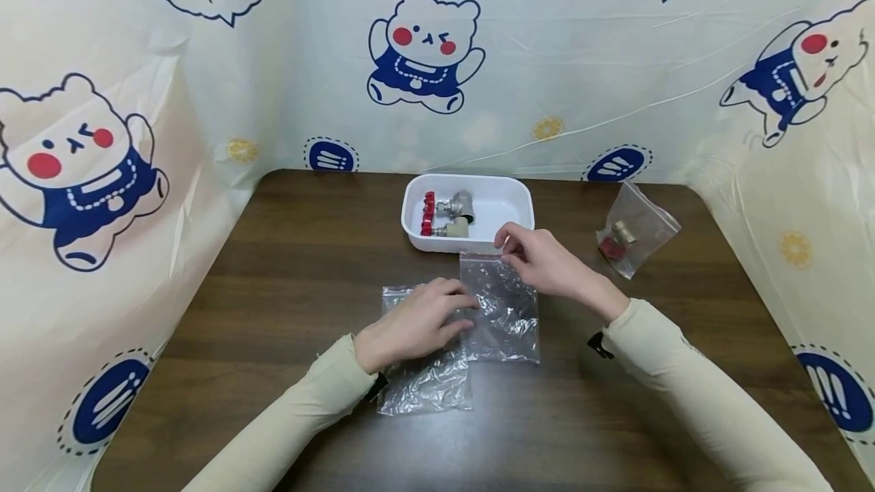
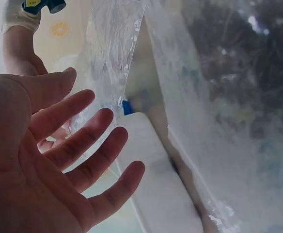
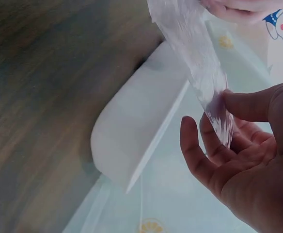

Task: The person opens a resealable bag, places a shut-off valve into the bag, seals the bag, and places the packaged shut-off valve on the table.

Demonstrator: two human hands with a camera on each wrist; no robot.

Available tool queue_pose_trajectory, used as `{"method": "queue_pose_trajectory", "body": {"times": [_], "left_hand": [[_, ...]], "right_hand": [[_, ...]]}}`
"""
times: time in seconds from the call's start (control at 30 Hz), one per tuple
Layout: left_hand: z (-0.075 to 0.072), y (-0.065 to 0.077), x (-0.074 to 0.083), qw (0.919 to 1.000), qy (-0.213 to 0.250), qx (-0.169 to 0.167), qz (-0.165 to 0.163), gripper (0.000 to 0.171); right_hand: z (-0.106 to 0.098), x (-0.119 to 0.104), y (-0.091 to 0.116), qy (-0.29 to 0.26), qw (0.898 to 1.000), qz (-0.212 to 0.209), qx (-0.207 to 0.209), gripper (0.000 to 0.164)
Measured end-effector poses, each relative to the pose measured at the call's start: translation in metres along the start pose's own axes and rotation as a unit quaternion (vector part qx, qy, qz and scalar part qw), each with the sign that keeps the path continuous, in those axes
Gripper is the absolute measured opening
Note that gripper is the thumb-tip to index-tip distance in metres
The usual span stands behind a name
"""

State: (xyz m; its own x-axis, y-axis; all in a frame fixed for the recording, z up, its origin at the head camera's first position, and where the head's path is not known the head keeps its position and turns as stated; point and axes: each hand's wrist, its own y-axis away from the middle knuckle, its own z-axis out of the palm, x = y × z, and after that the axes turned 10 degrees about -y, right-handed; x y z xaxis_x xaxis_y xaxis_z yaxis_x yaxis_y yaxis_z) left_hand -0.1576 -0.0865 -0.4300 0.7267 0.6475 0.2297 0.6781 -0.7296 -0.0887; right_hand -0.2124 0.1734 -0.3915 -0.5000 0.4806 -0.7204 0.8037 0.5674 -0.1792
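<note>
My right hand (image 1: 547, 260) pinches the top corner of a clear zip bag (image 1: 502, 317) between thumb and fingers. The right wrist view shows the bag's edge (image 3: 214, 102) between the thumb and the curled fingers. Over the second zip bag (image 1: 427, 389) is my left hand (image 1: 420, 325), its fingertips overlapping the first bag's left edge. Seen in the left wrist view, the fingers (image 2: 100, 126) of that hand are spread and hold nothing. Both bags look flat, and they overlap slightly at their edges.
Behind the bags stands a white plastic tray (image 1: 502, 207) holding a grey metal valve (image 1: 463, 206) and a beige valve (image 1: 456, 228), both with red handles. At the back right lies a zip bag (image 1: 652, 226) containing a brass-and-red fitting (image 1: 618, 238). A printed curtain surrounds the brown table (image 1: 307, 249).
</note>
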Motion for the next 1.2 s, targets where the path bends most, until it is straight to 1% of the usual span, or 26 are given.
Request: {"method": "queue_pose_trajectory", "body": {"times": [0.13, 0.23, 0.3, 0.47, 0.6, 0.67, 0.8, 0.87, 0.93, 1.03, 1.1, 1.2], "left_hand": [[-0.007, 0.000, 0.001, 0.9994, 0.002, 0.035, -0.004, 0.031], [-0.012, -0.003, 0.003, 0.9979, 0.014, 0.063, -0.009, 0.028], [-0.015, -0.005, 0.003, 0.9968, 0.026, 0.074, -0.013, 0.026], [-0.022, -0.012, 0.006, 0.9923, 0.077, 0.092, -0.029, 0.023], [-0.029, -0.016, 0.009, 0.9842, 0.126, 0.114, -0.051, 0.018], [-0.032, -0.019, 0.010, 0.9788, 0.152, 0.124, -0.059, 0.016], [-0.035, -0.023, 0.011, 0.9659, 0.208, 0.136, -0.071, 0.015], [-0.037, -0.026, 0.011, 0.9581, 0.237, 0.140, -0.080, 0.017], [-0.039, -0.028, 0.012, 0.9467, 0.274, 0.141, -0.094, 0.019], [-0.045, -0.031, 0.012, 0.9246, 0.334, 0.137, -0.122, 0.022], [-0.047, -0.032, 0.012, 0.9108, 0.368, 0.125, -0.140, 0.024], [-0.050, -0.033, 0.012, 0.8979, 0.396, 0.104, -0.161, 0.030]], "right_hand": [[-0.003, -0.007, 0.001, 0.007, 0.999, -0.002, 0.032, 0.018], [-0.006, -0.013, 0.002, 0.004, 0.998, -0.002, 0.064, 0.017], [-0.008, -0.017, 0.003, 0.004, 0.997, -0.003, 0.083, 0.016], [-0.010, -0.028, 0.005, 0.009, 0.993, -0.014, 0.119, 0.013], [-0.009, -0.036, 0.006, 0.018, 0.989, -0.030, 0.147, 0.016], [-0.008, -0.040, 0.007, 0.027, 0.986, -0.040, 0.158, 0.018], [-0.004, -0.047, 0.008, 0.044, 0.981, -0.061, 0.176, 0.017], [0.000, -0.050, 0.009, 0.048, 0.979, -0.070, 0.188, 0.017], [0.005, -0.053, 0.009, 0.048, 0.976, -0.081, 0.198, 0.018], [0.014, -0.058, 0.010, 0.040, 0.973, -0.094, 0.207, 0.019], [0.021, -0.061, 0.010, 0.034, 0.972, -0.099, 0.210, 0.019], [0.030, -0.064, 0.011, 0.024, 0.973, -0.100, 0.207, 0.020]]}}
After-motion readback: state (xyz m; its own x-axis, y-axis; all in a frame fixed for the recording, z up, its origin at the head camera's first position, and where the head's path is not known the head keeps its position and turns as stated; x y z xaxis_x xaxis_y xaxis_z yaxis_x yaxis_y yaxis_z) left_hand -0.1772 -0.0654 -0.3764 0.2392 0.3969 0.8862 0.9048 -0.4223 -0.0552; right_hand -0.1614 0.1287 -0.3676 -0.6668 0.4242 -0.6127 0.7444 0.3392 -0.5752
